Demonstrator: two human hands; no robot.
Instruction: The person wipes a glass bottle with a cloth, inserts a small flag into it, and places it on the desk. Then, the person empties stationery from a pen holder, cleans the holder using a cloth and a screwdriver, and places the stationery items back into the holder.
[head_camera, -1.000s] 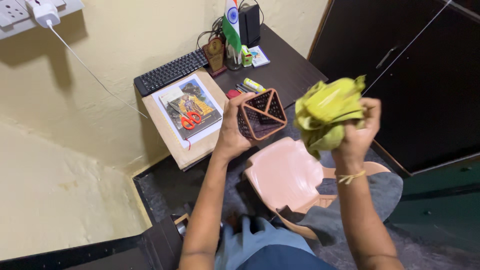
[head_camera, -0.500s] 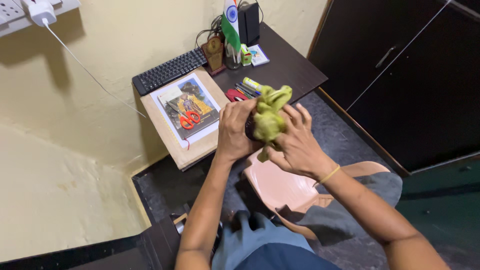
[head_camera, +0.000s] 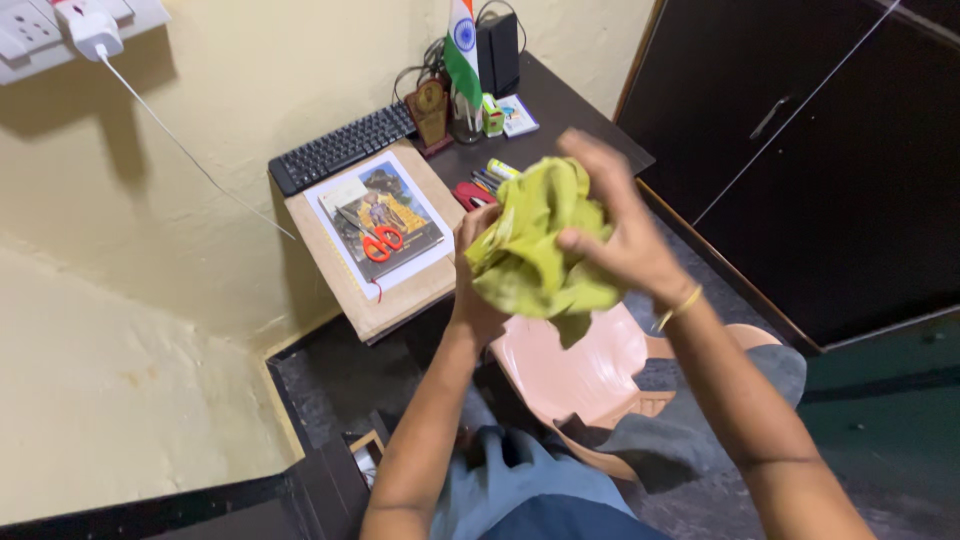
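The yellow-green cloth (head_camera: 535, 250) at mid-frame covers most of the left hand (head_camera: 476, 290) and whatever it grips; only the thumb and wrist show. The right hand (head_camera: 625, 235) is motion-blurred. The wall socket plate (head_camera: 60, 35) is cut off by the upper left edge. Pens (head_camera: 487, 177) on the desk (head_camera: 570, 130) are too small to tell apart.

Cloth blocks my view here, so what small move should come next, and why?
Probably lift the right hand and the green cloth slightly clear. The cloth drapes over the left hand and hides whatever it holds, so a look underneath seems wise before more rubbing.
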